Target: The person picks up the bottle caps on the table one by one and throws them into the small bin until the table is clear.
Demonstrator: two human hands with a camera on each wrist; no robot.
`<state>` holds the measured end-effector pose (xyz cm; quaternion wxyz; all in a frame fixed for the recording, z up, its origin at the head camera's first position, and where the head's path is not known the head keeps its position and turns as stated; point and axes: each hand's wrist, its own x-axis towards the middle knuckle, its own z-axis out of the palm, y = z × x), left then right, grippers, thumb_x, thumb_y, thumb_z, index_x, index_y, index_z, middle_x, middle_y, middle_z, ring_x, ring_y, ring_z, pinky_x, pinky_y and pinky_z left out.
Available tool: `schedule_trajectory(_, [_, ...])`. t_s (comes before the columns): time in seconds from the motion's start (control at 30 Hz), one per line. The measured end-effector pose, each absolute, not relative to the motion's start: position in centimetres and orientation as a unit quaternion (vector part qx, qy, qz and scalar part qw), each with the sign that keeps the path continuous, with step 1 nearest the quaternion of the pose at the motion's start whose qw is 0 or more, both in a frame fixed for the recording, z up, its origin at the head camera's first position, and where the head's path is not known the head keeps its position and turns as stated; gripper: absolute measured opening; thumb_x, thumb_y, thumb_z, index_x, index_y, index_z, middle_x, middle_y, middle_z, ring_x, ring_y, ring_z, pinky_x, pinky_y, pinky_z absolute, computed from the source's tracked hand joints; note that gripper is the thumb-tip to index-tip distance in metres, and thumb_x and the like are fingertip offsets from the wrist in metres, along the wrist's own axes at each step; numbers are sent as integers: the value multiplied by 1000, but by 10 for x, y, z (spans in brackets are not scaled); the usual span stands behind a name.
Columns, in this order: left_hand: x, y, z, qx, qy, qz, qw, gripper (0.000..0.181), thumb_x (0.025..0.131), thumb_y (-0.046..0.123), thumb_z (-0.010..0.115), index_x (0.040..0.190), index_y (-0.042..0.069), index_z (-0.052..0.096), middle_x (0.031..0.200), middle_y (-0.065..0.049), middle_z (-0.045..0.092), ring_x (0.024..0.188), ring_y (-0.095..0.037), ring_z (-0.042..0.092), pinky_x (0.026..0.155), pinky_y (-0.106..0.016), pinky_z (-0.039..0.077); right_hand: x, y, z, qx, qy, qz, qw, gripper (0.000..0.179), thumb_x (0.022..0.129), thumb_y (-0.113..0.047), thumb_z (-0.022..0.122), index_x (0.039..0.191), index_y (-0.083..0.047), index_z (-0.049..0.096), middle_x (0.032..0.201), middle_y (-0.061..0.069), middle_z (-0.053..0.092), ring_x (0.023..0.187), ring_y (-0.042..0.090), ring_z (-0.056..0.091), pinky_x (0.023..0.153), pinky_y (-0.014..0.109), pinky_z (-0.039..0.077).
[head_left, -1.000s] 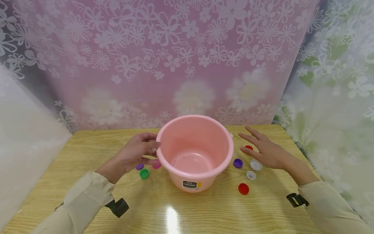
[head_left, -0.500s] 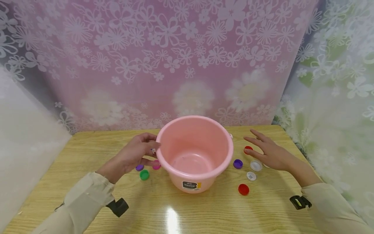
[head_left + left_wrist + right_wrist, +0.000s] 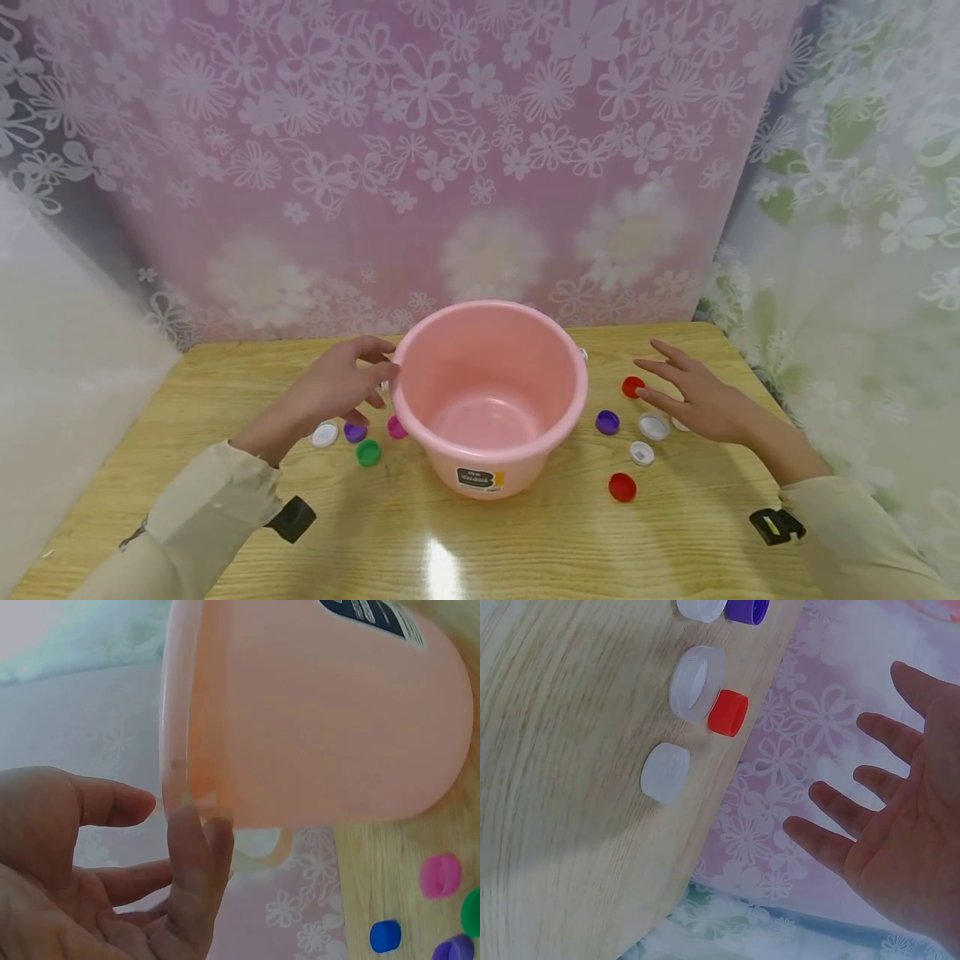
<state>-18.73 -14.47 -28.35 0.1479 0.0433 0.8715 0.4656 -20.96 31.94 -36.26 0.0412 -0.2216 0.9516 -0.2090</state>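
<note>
A pink plastic bucket stands upright on the table, its inside bare. My left hand is at the left side of its rim, the fingers loosely spread. The left wrist view has the thumb just off the rim and the other fingers close under it; whether they touch is hard to tell. My right hand hovers with spread fingers above bottle caps on the right, holding nothing. Nearest to it are a red cap and a translucent cap; in the right wrist view a white cap lies near them.
Left of the bucket lie a green cap, a purple cap, a pink cap and a white cap. Another red cap and a purple cap lie at right. A flowered curtain hangs behind the table.
My left hand has loosened from the bucket's rim and drawn slightly left, uncovering a white cap. My right hand has moved away from the bucket, to the right.
</note>
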Motion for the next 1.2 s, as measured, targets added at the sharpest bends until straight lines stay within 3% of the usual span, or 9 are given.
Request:
schedule_trajectory(0.17, [-197, -147, -282, 72, 888, 447, 81, 45, 97, 26, 54, 136, 3, 47, 127, -16, 52, 100, -29, 61, 78, -38, 56, -209, 323, -366, -220, 951, -212, 40, 57, 99, -38, 50, 144, -5, 40, 155, 22, 11, 135, 53, 14, 97, 74, 21])
schedule_trajectory(0.33, [-214, -139, -287, 70, 876, 469, 93, 47, 98, 22, 54, 139, 2, 44, 133, -17, 50, 112, -31, 57, 91, -42, 51, -209, 326, -370, -224, 949, -218, 40, 55, 100, -36, 51, 142, -3, 42, 154, 24, 13, 133, 54, 16, 97, 74, 21])
schedule_trajectory(0.5, [-232, -137, -294, 53, 837, 530, 124, 43, 98, 16, 55, 137, -2, 46, 130, -19, 54, 108, -30, 60, 87, -36, 53, -210, 324, -373, -231, 947, -220, 36, 55, 100, -36, 51, 142, -2, 43, 153, 24, 15, 133, 54, 17, 97, 72, 24])
schedule_trajectory(0.7, [-245, -146, -297, 84, 801, 573, 151, 43, 97, 10, 57, 134, -7, 47, 121, -22, 58, 101, -30, 63, 87, -39, 53, -209, 324, -374, -233, 947, -220, 36, 54, 100, -37, 50, 141, -2, 43, 153, 23, 15, 134, 52, 17, 98, 71, 25])
schedule_trajectory(0.9, [-242, -155, -293, 94, 777, 593, 189, 48, 96, 6, 57, 139, -5, 39, 124, -23, 55, 100, -26, 64, 85, -39, 54, -209, 328, -375, -231, 946, -224, 42, 54, 100, -36, 50, 140, -1, 44, 153, 23, 16, 134, 52, 17, 98, 71, 25])
schedule_trajectory(1.2, [-226, -160, -296, 51, 683, 674, 279, 55, 96, 2, 54, 145, -1, 30, 107, -20, 56, 87, -24, 65, 80, -41, 55, -207, 338, -378, -226, 945, -230, 49, 53, 100, -35, 50, 140, 0, 45, 153, 24, 16, 134, 52, 17, 97, 72, 23])
